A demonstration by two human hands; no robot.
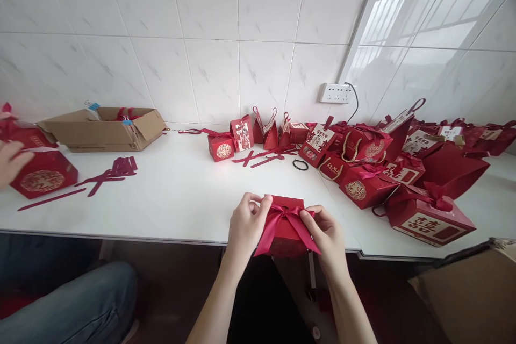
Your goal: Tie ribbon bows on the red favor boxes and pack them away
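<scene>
A small red gift box (284, 202) sits at the table's front edge, straight ahead of me. On its top is a pink-red ribbon bow (285, 214) with two tails hanging down the front. My left hand (249, 221) is closed on the bow's left loop, thumb and fingers pinched at the box's upper left corner. The right loop is pinched between thumb and fingers of my right hand (324, 228). The lower front of the box is dark and partly covered by the ribbon tails.
Many red gift boxes (433, 220) crowd the table's right side. Several small boxes (221, 146) and loose ribbons (266, 157) lie toward the wall. An open cardboard box (105, 134) stands back left. At far left, a co-worker's hand (12, 161) is by another red box (44, 174).
</scene>
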